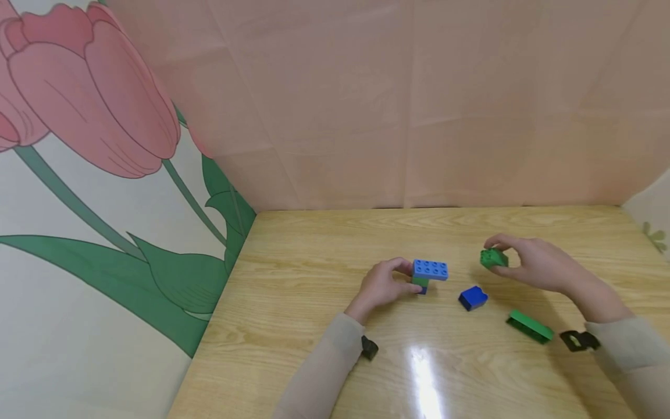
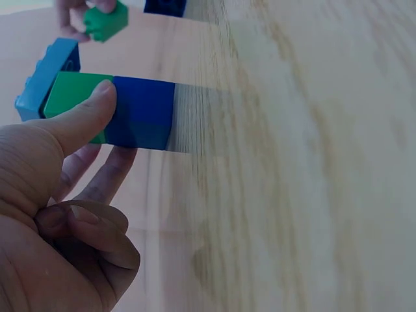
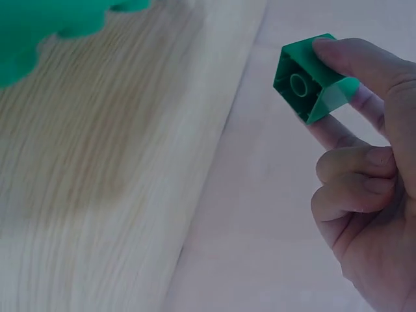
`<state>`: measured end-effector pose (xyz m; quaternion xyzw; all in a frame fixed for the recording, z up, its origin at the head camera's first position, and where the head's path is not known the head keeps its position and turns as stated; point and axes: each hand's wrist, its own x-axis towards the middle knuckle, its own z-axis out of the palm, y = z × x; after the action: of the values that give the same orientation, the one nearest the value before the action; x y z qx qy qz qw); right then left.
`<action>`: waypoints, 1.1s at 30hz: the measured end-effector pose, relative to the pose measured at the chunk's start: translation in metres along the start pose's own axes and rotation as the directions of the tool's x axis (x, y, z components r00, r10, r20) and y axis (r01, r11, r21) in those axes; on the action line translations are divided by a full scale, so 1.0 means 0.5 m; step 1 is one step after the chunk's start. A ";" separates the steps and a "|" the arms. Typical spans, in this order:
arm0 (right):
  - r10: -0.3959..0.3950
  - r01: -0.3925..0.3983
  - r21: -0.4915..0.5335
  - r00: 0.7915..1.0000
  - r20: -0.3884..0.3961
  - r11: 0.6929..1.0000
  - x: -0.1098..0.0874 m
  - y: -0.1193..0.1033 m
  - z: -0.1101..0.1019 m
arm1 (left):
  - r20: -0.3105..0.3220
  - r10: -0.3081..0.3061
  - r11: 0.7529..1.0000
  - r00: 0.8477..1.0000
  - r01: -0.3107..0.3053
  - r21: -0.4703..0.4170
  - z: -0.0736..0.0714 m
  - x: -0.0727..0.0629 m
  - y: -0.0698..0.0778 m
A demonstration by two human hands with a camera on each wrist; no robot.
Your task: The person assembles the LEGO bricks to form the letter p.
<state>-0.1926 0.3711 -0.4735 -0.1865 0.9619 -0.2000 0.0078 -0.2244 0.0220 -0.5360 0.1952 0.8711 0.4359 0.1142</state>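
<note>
My left hand pinches a small stack of toy bricks: a dark blue brick at the bottom, a green brick in the middle and a long light blue brick across the top, jutting to the right. In the left wrist view the thumb lies over the joint between green and dark blue. My right hand holds a green brick above the table between thumb and fingers. Its hollow underside with a round tube faces the right wrist camera.
On the wooden table a loose blue brick lies between the hands. A long green brick lies nearer, below the right hand. A pink cloth wall stands behind the table, a tulip-printed cloth at its left.
</note>
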 end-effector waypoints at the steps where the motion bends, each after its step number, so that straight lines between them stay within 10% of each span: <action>1: -0.008 0.008 -0.003 1.000 -0.012 1.000 0.001 -0.004 0.000 | -0.001 0.001 1.000 1.000 -0.001 0.000 0.000 0.000 -0.001; 13: -0.127 0.135 0.019 0.965 -0.229 0.991 0.016 -0.048 0.004 | 0.000 0.009 1.000 1.000 -0.009 -0.003 0.000 -0.001 -0.002; 33: -0.112 0.164 0.156 0.948 -0.297 0.974 0.041 -0.112 0.021 | 0.008 0.008 1.000 1.000 -0.008 -0.001 -0.002 -0.003 0.001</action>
<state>-0.1906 0.3120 -0.4602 -0.2212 0.9154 -0.3106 -0.1289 -0.2233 0.0208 -0.5351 0.2005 0.8696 0.4361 0.1158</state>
